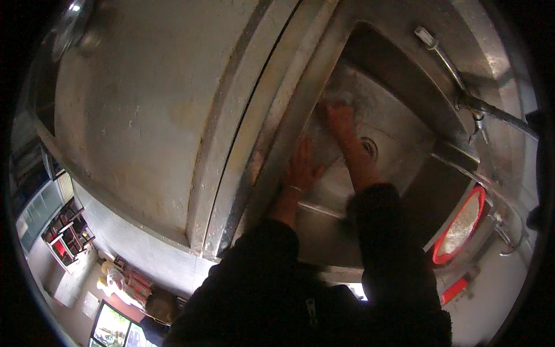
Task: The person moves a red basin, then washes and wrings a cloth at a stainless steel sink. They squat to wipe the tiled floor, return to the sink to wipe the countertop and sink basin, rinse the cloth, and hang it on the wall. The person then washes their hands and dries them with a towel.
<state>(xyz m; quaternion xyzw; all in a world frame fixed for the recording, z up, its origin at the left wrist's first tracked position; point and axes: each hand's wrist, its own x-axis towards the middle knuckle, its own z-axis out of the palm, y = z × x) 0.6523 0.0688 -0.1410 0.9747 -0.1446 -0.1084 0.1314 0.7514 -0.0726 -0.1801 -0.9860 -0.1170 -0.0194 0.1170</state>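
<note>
Both of my hands are down inside a stainless steel sink basin point(381, 108). My left hand point(303, 165) lies flat near the basin's left wall, fingers apart, with nothing seen in it; a thin band circles its wrist. Farther in, my right hand point(340, 115) is bent down against the basin floor, its fingers dim and blurred, so whether it holds something cannot be told. The round drain point(369, 148) sits just right of my right wrist. Dark sleeves cover both forearms.
A faucet point(451, 65) reaches over the basin from the right. A red-rimmed round container point(459, 225) with pale contents stands at the lower right, near a second faucet point(503, 230). A wide metal counter point(143, 121) adjoins on the left, past a raised edge.
</note>
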